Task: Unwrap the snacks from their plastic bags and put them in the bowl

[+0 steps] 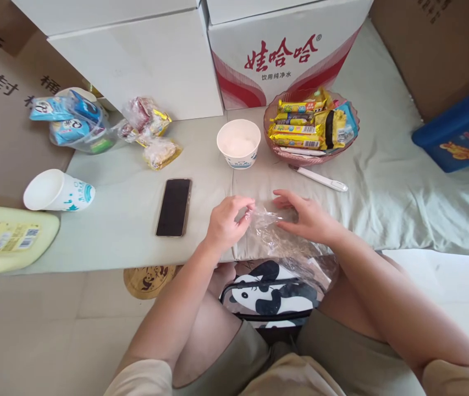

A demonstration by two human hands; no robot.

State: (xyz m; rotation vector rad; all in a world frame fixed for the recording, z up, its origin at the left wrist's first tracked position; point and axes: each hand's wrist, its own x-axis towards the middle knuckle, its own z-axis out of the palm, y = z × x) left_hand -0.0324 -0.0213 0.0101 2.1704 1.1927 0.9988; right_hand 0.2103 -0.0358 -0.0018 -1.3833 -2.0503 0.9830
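A clear, crinkled plastic bag (pixel 277 234) hangs over the front edge of the cloth-covered surface, down towards my lap. My left hand (pixel 230 219) pinches its upper end between thumb and fingertips. Just right of it, my right hand (pixel 306 217) has its fingers spread and curved beside the bag, thumb apart from them; whether it touches the film is hard to see. Beyond my hands stands an upright paper cup (pixel 240 160) with something whitish inside. A white-handled utility knife (pixel 323 179) lies ahead of my right hand, its tip against a pink glass bowl (pixel 300 158).
The bowl holds several yellow-wrapped snacks. A phone (pixel 174 207) lies left of my left hand. Further left are a tipped paper cup (pixel 59 191), wrapped snacks (pixel 152 132), a bag of blue packets (pixel 73 124) and a pale green jug (pixel 15 236). White cartons (pixel 143 66) stand behind.
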